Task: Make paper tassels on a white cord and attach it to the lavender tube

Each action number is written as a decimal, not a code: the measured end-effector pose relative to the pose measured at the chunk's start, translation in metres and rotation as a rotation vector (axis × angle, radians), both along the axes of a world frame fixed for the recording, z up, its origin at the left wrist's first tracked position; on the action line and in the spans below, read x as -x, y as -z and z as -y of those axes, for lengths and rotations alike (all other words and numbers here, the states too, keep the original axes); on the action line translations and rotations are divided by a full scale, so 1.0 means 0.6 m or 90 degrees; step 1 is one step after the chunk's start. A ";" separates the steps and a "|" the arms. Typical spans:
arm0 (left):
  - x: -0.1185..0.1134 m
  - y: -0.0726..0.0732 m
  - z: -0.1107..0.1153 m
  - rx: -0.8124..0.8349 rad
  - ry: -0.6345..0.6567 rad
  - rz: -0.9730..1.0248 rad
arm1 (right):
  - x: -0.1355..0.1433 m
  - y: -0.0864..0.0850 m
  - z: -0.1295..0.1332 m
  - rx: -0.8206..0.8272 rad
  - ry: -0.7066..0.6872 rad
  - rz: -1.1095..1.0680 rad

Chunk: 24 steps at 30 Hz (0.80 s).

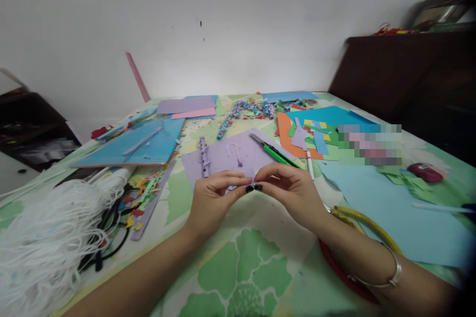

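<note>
Fingertips of my left hand [221, 195] and right hand [292, 189] pinched one tiny pale piece [254, 182] — mostly hidden — near one flat lilac sheet [250, 151] bearing one hooked white cord [237, 149]; one ragged lilac tube [204, 157] lay leftward.

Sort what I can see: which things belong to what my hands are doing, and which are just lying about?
Probably in use, judging by nearness:
- tiny pale piece, pinched by left hand and right hand
- lilac sheet
- green-handled cutter

Probably just lying about:
- white cord bundle
- maroon object
- pink strip
</note>
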State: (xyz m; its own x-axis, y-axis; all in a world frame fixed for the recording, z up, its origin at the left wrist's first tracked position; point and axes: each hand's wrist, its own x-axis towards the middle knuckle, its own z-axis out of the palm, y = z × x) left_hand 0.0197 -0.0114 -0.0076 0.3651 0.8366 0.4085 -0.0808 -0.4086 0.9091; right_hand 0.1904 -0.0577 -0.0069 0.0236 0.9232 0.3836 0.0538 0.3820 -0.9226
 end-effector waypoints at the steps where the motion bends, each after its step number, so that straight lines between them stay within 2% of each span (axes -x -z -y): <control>1: -0.001 -0.001 0.001 0.016 0.002 0.009 | 0.001 0.000 0.000 0.000 0.001 -0.001; 4: -0.002 -0.002 0.003 0.080 -0.011 0.022 | 0.002 0.001 0.000 0.015 -0.011 -0.012; 8: -0.003 0.000 0.006 0.179 -0.040 0.008 | 0.002 0.002 0.001 0.086 -0.020 -0.051; 11: -0.005 0.004 0.006 0.218 -0.032 0.013 | 0.003 0.003 0.002 0.082 -0.010 -0.054; 18: -0.003 0.009 0.000 0.234 0.003 0.045 | 0.003 0.002 0.002 0.058 -0.024 -0.040; 24: 0.000 0.002 -0.006 0.172 0.020 0.034 | 0.002 -0.003 0.001 0.073 0.014 -0.037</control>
State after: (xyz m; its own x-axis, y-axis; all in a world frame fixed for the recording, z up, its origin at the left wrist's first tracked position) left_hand 0.0199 -0.0075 -0.0086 0.3764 0.9064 0.1918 -0.1403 -0.1489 0.9789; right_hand 0.1891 -0.0586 -0.0052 0.0635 0.9599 0.2731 0.0070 0.2732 -0.9619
